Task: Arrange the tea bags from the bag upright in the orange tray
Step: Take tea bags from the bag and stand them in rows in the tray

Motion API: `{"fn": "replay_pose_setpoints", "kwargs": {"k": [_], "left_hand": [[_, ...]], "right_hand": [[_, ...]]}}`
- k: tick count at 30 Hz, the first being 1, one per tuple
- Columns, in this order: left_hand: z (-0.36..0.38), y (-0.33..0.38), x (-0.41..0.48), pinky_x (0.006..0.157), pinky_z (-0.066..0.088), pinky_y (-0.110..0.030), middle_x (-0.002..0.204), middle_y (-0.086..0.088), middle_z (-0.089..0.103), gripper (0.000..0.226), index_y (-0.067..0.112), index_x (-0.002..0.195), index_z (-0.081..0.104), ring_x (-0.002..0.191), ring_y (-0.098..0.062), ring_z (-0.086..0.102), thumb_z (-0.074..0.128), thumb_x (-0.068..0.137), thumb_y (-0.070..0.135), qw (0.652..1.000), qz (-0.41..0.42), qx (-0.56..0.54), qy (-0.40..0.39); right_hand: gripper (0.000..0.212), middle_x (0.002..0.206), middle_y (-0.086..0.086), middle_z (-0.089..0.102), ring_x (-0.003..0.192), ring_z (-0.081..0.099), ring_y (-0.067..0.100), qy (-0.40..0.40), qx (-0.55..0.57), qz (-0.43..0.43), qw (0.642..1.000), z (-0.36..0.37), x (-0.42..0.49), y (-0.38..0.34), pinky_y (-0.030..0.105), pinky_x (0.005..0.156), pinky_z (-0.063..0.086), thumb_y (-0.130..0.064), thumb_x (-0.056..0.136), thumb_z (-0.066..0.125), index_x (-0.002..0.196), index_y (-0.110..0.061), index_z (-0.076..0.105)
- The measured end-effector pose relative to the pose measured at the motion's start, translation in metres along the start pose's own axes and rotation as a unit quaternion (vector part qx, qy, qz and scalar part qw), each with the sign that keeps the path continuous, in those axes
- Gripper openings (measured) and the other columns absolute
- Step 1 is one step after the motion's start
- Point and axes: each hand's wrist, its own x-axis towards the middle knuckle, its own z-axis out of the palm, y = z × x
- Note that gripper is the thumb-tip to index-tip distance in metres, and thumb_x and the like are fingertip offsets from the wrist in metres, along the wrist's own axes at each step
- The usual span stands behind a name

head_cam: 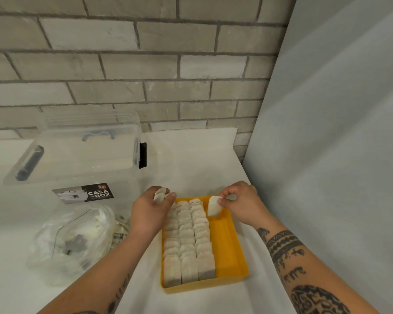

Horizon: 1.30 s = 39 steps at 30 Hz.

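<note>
A brick wall (123, 64) of pale, whitewashed grey blocks with darker mortar lines rose behind the far edge of the white tabletop (191, 159). The tabletop was smooth and softly, evenly lit, with only faint shadows on it. Along its right edge stood a plain, pale grey-blue panel (338, 132), which met the brick wall at the far right corner.
</note>
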Motion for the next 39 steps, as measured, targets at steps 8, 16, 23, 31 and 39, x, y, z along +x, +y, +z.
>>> {"fn": "replay_pose_setpoints", "kwargs": {"k": [8, 16, 23, 31, 39], "left_hand": [[0.000, -0.012, 0.003, 0.058, 0.034, -0.009, 0.079, 0.012, 0.064, 0.026, 0.023, 0.102, 0.066, 0.071, 0.004, 0.056, 0.082, 0.082, 0.029, 0.993, 0.024, 0.114, -0.004], [0.001, -0.016, 0.004, 0.060, 0.036, -0.009, 0.079, 0.011, 0.062, 0.018, 0.019, 0.103, 0.069, 0.071, 0.001, 0.055, 0.075, 0.087, 0.017, 0.991, 0.033, 0.127, -0.004], [0.000, -0.017, 0.005, 0.059, 0.036, -0.010, 0.080, 0.012, 0.062, 0.018, 0.021, 0.102, 0.068, 0.071, 0.002, 0.056, 0.076, 0.087, 0.019, 0.991, 0.032, 0.126, -0.007], [-0.001, -0.015, 0.003, 0.059, 0.036, -0.009, 0.080, 0.012, 0.062, 0.018, 0.019, 0.103, 0.068, 0.071, 0.003, 0.056, 0.076, 0.087, 0.018, 0.993, 0.030, 0.116, -0.007], [-0.003, -0.002, 0.003, 0.080, 0.048, -0.029, 0.100, 0.006, 0.066, 0.027, 0.020, 0.119, 0.064, 0.087, -0.017, 0.062, 0.066, 0.092, 0.021, 0.999, 0.004, 0.042, 0.013]], "right_hand": [[0.010, 0.158, -0.009, 0.032, 0.141, 0.019, 0.022, 0.018, -0.065, 0.028, 0.997, 0.020, 0.008, -0.001, 0.042, 0.112, 0.030, -0.043, 0.091, 0.069, 0.097, -0.036, 0.075], [0.020, 0.155, -0.009, 0.042, 0.139, 0.032, 0.021, 0.048, -0.058, 0.047, 0.996, 0.032, 0.007, -0.002, 0.044, 0.108, 0.034, -0.046, 0.091, 0.069, 0.101, -0.033, 0.078], [0.021, 0.132, -0.003, 0.061, 0.117, 0.053, 0.020, 0.117, -0.036, 0.085, 0.989, 0.027, -0.002, -0.003, 0.039, 0.093, 0.046, -0.047, 0.083, 0.077, 0.093, -0.029, 0.071], [0.032, 0.163, -0.002, 0.030, 0.144, 0.029, 0.024, 0.033, -0.171, 0.052, 0.983, 0.037, 0.006, -0.012, 0.044, 0.108, 0.036, -0.051, 0.097, 0.056, 0.112, -0.031, 0.076], [0.035, 0.159, -0.001, 0.038, 0.140, 0.037, 0.024, 0.035, -0.190, 0.050, 0.980, 0.029, 0.001, -0.012, 0.044, 0.106, 0.039, -0.053, 0.097, 0.054, 0.115, -0.031, 0.075]]}}
